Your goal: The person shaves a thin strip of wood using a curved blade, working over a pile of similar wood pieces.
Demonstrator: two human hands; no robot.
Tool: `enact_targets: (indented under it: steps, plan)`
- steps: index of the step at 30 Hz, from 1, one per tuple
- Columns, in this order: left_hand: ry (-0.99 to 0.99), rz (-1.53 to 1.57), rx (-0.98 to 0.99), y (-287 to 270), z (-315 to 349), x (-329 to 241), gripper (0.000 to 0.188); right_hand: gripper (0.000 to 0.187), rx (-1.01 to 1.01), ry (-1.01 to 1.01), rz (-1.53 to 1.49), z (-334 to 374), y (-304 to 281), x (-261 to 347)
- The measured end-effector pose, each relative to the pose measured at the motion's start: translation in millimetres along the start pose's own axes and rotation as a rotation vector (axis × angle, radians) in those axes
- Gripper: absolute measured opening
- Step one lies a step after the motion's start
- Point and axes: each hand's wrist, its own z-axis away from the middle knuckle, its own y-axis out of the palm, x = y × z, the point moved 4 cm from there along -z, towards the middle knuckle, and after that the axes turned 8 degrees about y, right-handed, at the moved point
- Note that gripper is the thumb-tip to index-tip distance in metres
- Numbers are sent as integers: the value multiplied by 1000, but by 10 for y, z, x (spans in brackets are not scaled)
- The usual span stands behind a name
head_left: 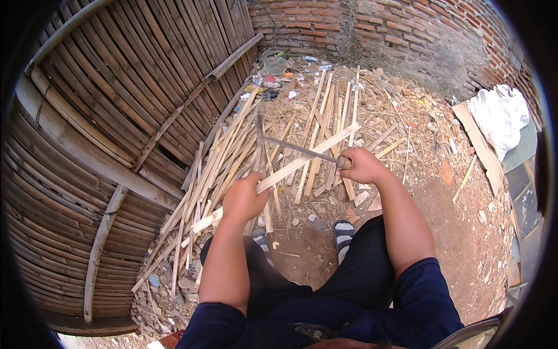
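Observation:
My left hand [244, 198] grips a long pale bamboo strip [308, 156] that slants up to the right across the middle of the view. My right hand [363, 166] holds the wooden handle of a long knife [296, 149], whose dark blade points left and lies across the strip near its middle. Both forearms come up from the lower edge, over my dark trousers and striped sandals [344, 231].
A heap of split bamboo strips [232, 151] lies on the dirt ahead. A woven bamboo wall [116, 104] stands on the left, a brick wall [372, 29] behind. White cloth [500, 116] and boards lie at right; litter [273, 72] sits by the wall.

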Motion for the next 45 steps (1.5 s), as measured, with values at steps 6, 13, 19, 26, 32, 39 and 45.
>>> enact_targets:
  steps: [6, 13, 19, 26, 32, 39, 45]
  plan:
    - [11, -18, 11, -2, -3, 27, 35, 46, 8, 4, 15, -30, 36, -8]
    - [13, -26, 24, 22, -9, 52, 36, 46, 18, -16, 22, -64, 98, -71]
    - [20, -19, 31, 22, -6, 51, 36, 47, 28, -12, 15, -58, 95, -44]
    - [27, -23, 60, 67, -12, 77, 37, 48, 61, -12, 46, -91, 152, -96]
    - [23, -30, 75, 55, -5, 69, 38, 49, 70, 6, 25, -81, 140, -57]
    - [47, -24, 72, 75, -16, 98, 40, 48, 91, 9, 42, -82, 149, -61]
    - [40, -9, 94, 58, 1, 60, 41, 48, 106, 23, 51, -85, 168, -76]
